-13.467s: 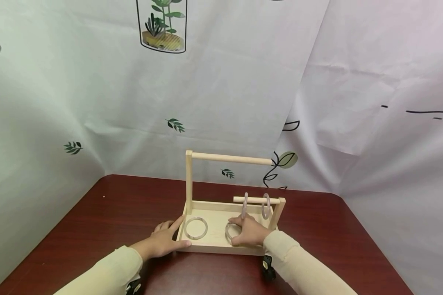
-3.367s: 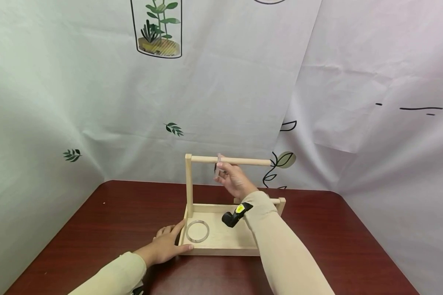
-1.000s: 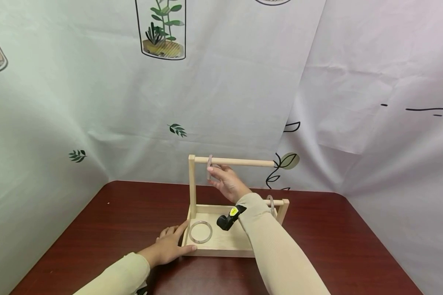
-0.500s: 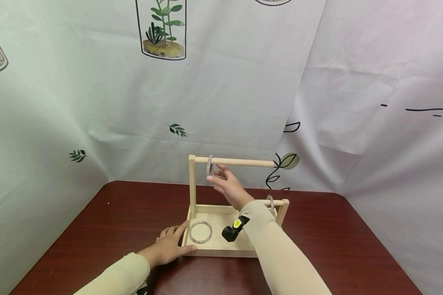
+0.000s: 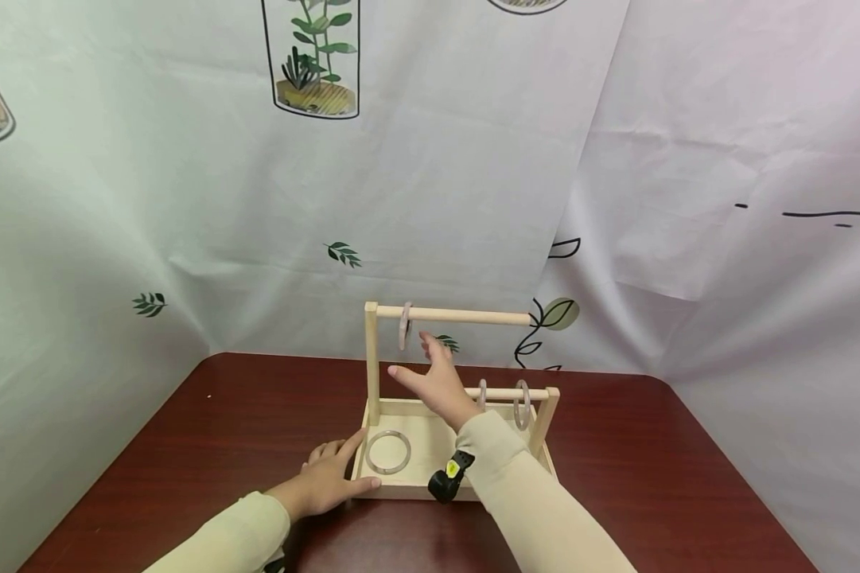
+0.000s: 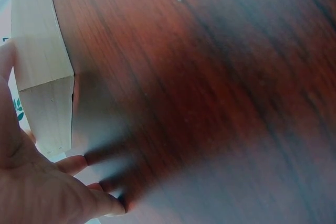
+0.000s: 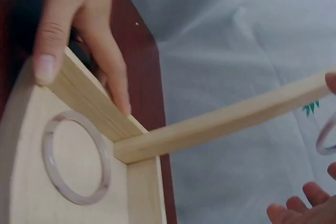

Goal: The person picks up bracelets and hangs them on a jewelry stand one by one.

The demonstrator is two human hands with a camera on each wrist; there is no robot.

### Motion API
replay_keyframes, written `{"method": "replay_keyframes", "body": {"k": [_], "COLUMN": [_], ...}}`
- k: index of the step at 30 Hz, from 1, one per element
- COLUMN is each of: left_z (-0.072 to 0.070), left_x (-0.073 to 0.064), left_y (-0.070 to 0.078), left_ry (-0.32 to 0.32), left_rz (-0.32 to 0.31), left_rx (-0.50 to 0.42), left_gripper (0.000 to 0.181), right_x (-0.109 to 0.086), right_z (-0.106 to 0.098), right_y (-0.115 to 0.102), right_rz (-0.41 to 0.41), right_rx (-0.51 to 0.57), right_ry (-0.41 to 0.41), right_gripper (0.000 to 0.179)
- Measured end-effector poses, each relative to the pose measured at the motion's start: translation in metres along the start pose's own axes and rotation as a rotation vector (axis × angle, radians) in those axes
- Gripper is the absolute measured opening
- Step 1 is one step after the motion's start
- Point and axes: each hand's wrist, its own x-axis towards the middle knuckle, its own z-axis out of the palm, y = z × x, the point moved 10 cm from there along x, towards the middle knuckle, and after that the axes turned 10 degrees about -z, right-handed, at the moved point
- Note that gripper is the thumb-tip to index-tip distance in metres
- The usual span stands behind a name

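Note:
My left hand point(image 5: 327, 481) rests on the left front corner of a wooden bracelet stand's tray point(image 5: 401, 492), fingers spread, thumb over the front edge. My right hand point(image 5: 440, 387) hovers above the tray, thumb and fingers apart, holding nothing. Just above and left of it, a pale bangle point(image 5: 404, 328) hangs on the stand's upper bar point(image 5: 465, 316), close to the post point(image 5: 371, 366). Another bangle point(image 7: 49, 153) lies flat at the tray's left end. On the lower bar point(image 5: 503, 393) hang two more: one bangle point(image 5: 482, 390) partly behind my right wrist, and a second bangle point(image 5: 528, 403) near the short post.
The stand sits on a dark red wooden table point(image 5: 258, 414). A pale printed cloth point(image 5: 430, 159) hangs behind and at both sides. The upper bar's right end is free, and the lower bar's left end lies behind my right hand.
A bangle from the tray now hangs on the upper bar. My right hand slid it left towards the post, let go, and has moved down away from it. My left hand stays put.

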Motion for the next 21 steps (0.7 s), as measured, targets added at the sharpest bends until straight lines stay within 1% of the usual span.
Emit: {"method": "replay_keyframes", "body": {"k": [4, 9, 14, 21], "left_z": [0.002, 0.001, -0.001, 0.0], "left_x": [0.001, 0.0, -0.001, 0.0], "left_y": [-0.001, 0.0, 0.0, 0.0], "left_ry": [0.004, 0.0, 0.002, -0.005], "left_rz": [0.015, 0.003, -0.013, -0.009], "left_rx": [0.008, 0.004, 0.012, 0.018], "left_gripper": [0.093, 0.092, 0.09, 0.091], "right_x": [-0.007, -0.017, -0.022, -0.03], "right_z": [0.006, 0.015, 0.026, 0.036], "right_y": [0.001, 0.005, 0.011, 0.015], "right_rz": [0.015, 0.02, -0.026, -0.093], "right_rx": [-0.064, -0.142, -0.203, -0.324], "right_ry": [-0.028, -0.084, -0.131, -0.224], "right_gripper": [0.085, 0.084, 0.082, 0.083]}}
